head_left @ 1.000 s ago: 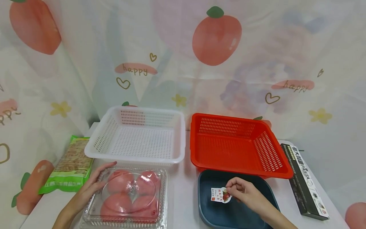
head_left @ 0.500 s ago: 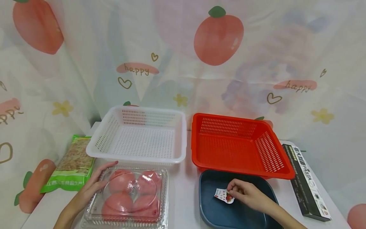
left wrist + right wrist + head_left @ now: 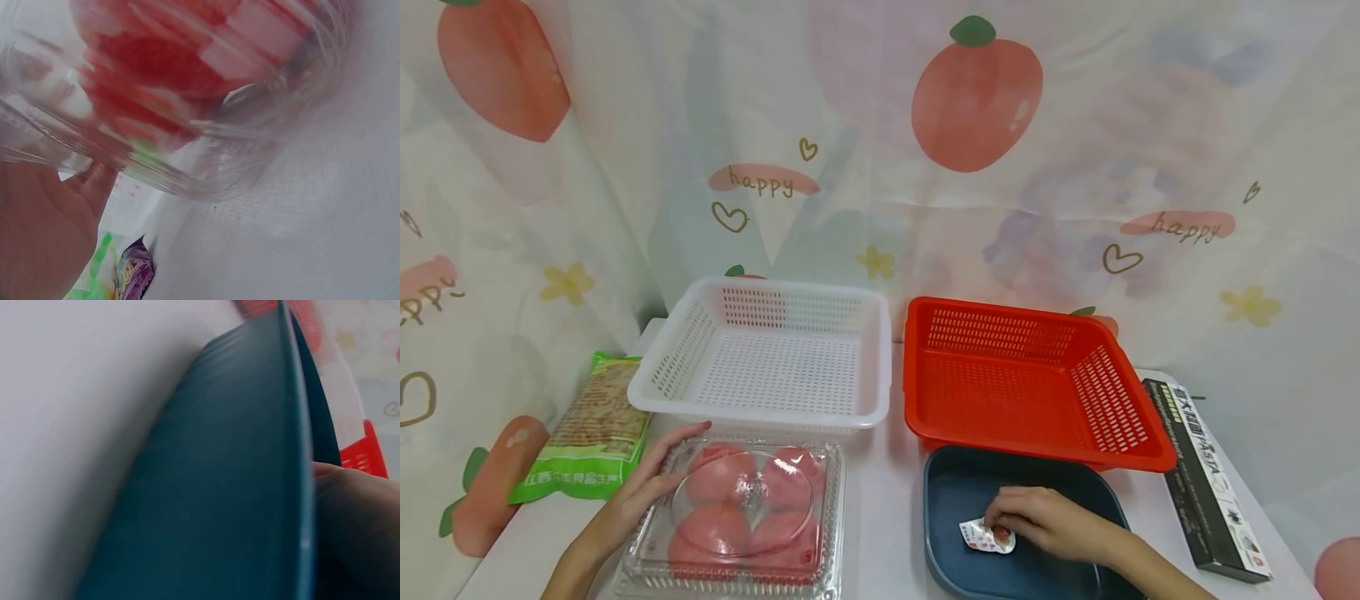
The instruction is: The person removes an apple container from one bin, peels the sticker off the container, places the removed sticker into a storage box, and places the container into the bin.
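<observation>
My left hand rests against the left side of a clear plastic box, its fingers stretched along the back corner and the thumb at the lid edge. Red round fruits show through the lid. In the left wrist view, the palm lies right beside the box wall. A small white packet with a red fruit picture is low inside a dark blue tray. My right hand pinches its right end. In the right wrist view, the tray's outer wall hides most of that hand.
Behind stand a white perforated basket and a red one. A green-edged bag of brown food lies at left, a black-and-white pasta box at right. A purple packet shows in the left wrist view.
The right hand has lowered the packet towards the tray floor, its fingers now bent flatter over it. The packet has tilted. The left hand stays on the clear box.
</observation>
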